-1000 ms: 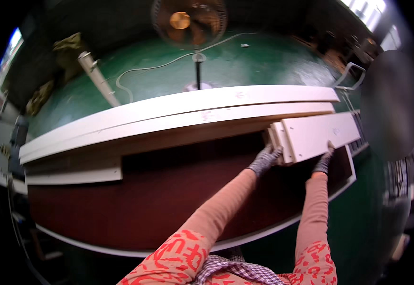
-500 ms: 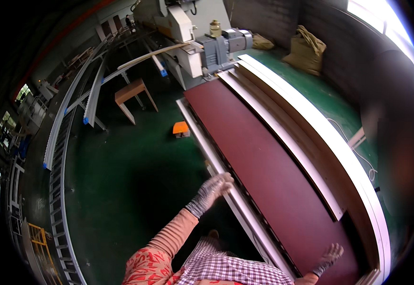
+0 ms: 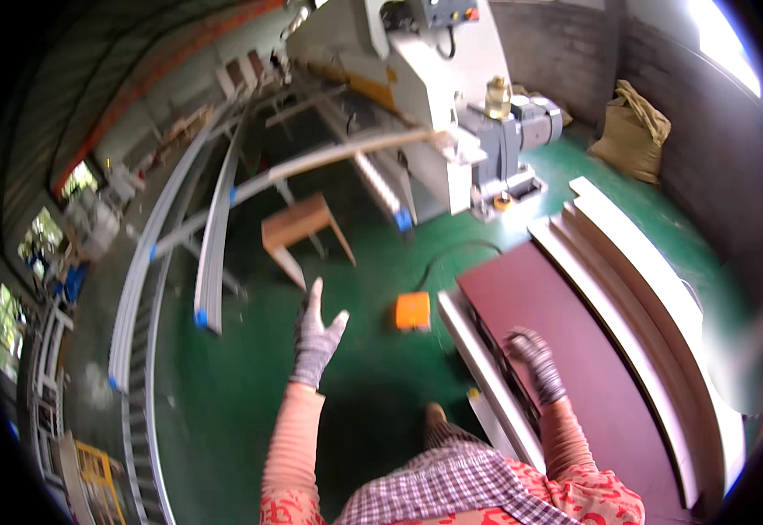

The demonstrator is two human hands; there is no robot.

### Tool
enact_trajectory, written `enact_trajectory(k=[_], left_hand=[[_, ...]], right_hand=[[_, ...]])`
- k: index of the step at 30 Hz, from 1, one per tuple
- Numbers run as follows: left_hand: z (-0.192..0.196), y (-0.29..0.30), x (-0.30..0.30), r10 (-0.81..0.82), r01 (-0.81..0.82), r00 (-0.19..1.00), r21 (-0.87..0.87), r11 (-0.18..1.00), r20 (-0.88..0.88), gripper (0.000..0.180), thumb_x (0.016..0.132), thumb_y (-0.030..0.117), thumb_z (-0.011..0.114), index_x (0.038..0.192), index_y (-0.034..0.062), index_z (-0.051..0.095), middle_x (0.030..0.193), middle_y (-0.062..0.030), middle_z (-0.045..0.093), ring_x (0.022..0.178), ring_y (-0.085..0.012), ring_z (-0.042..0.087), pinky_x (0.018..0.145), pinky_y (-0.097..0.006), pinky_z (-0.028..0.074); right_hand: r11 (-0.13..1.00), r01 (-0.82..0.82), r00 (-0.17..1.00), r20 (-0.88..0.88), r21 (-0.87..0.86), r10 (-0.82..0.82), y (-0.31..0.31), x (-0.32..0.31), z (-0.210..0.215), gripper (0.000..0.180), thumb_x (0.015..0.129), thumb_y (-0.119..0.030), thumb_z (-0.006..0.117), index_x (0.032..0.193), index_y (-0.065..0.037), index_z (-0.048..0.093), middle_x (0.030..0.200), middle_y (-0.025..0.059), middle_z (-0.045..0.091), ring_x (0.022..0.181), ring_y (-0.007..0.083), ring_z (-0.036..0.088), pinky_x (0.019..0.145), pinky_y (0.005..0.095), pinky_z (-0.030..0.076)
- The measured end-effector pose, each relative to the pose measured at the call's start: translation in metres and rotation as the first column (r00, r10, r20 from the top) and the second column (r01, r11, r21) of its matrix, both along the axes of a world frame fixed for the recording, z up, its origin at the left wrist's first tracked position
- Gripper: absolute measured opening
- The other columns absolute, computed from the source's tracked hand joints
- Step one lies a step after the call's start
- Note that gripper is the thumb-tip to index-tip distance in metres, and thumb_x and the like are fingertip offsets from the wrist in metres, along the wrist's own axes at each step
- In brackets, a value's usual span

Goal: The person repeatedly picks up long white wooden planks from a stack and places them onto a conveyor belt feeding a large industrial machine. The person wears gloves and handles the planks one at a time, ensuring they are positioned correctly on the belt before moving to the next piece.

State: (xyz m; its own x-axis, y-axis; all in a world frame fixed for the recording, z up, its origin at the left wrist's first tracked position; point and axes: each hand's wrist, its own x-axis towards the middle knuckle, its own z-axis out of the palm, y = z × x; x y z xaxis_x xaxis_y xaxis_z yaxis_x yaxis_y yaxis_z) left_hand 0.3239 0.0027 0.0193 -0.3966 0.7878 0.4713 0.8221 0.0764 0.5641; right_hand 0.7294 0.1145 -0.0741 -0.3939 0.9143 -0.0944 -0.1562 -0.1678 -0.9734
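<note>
My left hand point(image 3: 316, 341), in a grey knitted glove, is raised over the green floor with thumb and fingers apart, holding nothing. It is nearest to a small brown wooden stool-like piece point(image 3: 292, 224), which lies beyond it. My right hand point(image 3: 533, 357), also gloved, hovers over or rests on the left edge of a long maroon panel point(image 3: 587, 367); contact is hard to judge. Its fingers look curled in with no object visible in them, slightly blurred. Pale strips point(image 3: 574, 254) lie along the panel's right side. A pale metal rail point(image 3: 486, 376) runs along its left edge.
An orange foot pedal point(image 3: 413, 311) with a black cable sits on the floor ahead. Beyond stands a large white machine point(image 3: 434, 83) with a grey motor point(image 3: 534, 122). Metal roller rails point(image 3: 215, 254) stretch away on the left. A tan sack point(image 3: 631, 131) leans at the back wall.
My view has shifted, bringing the machine closer. My left hand has come away from the rail and opened over the floor. My right hand has moved forward to the panel's left edge, its fingers curling.
</note>
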Motion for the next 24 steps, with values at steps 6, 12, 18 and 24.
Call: enact_trajectory(k=[6,12,18,24], left_hand=[[0.034,0.188,-0.146,0.006,-0.099,0.916,-0.211,0.973,-0.402,0.090,0.073,0.023,0.078,0.148,0.0094,0.030,0.144,-0.0223,0.041,0.131,-0.0368,0.042,0.112,-0.043,0.033],[-0.002,0.437,-0.261,-0.212,0.173,0.906,-0.137,0.975,-0.367,0.085,0.077,0.032,0.076,0.146,0.0051,0.035,0.147,-0.0234,0.038,0.136,-0.0370,0.037,0.116,-0.041,0.028],[-0.051,0.654,-0.347,-0.368,0.286,0.834,-0.248,0.926,-0.412,0.087,0.070,0.040,0.080,0.138,-0.0010,0.043,0.139,-0.0235,0.045,0.127,-0.0385,0.044,0.108,-0.045,0.035],[-0.078,0.728,-0.349,-0.341,0.039,0.870,-0.640,0.768,-0.356,0.097,0.068,0.045,0.081,0.146,0.0095,0.036,0.137,-0.0220,0.050,0.127,-0.0377,0.048,0.107,-0.043,0.039]], right_hand=[[0.841,-0.526,0.841,0.220,0.122,0.494,0.060,-0.202,0.049,0.049,0.095,-0.035,0.061,0.131,-0.004,0.054,0.127,0.0105,0.061,0.122,0.0216,0.053,0.105,0.0351,0.040],[0.796,-0.578,0.805,0.037,-0.179,0.592,0.120,-0.244,0.034,0.052,0.096,-0.032,0.060,0.137,-0.002,0.049,0.133,0.0141,0.056,0.129,0.0234,0.047,0.110,0.0357,0.033],[0.901,0.113,0.982,0.186,-0.420,-0.037,0.146,-0.228,0.010,0.052,0.096,-0.034,0.060,0.136,-0.003,0.050,0.133,0.0132,0.056,0.128,0.0234,0.047,0.110,0.0396,0.034],[0.822,0.498,0.845,0.369,-0.275,-0.388,0.149,-0.238,0.008,0.054,0.094,-0.038,0.061,0.133,-0.001,0.053,0.131,0.0156,0.058,0.126,0.0250,0.051,0.108,0.0374,0.038]])
